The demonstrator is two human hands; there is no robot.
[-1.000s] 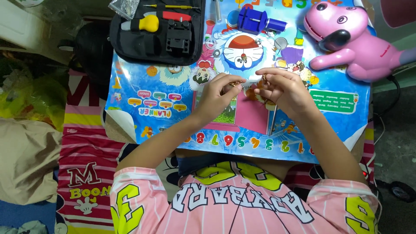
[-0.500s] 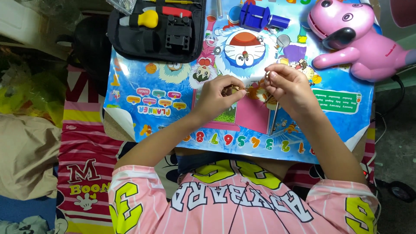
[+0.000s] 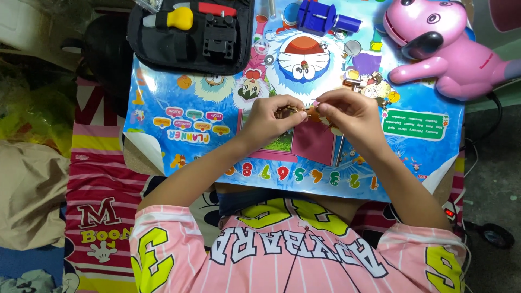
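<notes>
Hands meet over the middle of the bench [image 3: 163, 146]; your left hand [image 3: 271, 119] and right hand [image 3: 347, 114] both have fingers pinched on a small brown watch [image 3: 296, 113], held between them just above the pink sheet [image 3: 315, 144]; black tool case [image 3: 190, 32] lies at the far left corner, blue tool [image 3: 320, 16] beside it, pink toy dog [image 3: 439, 49] at the far right.

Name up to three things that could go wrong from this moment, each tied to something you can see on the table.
1. The small brown piece, pinched between the left hand and right hand above the table, could slip and drop.
2. The loose metal bits beside the right hand could be knocked and scatter.
3. The colourful mat curls at its corners, so small parts may roll off.
</notes>
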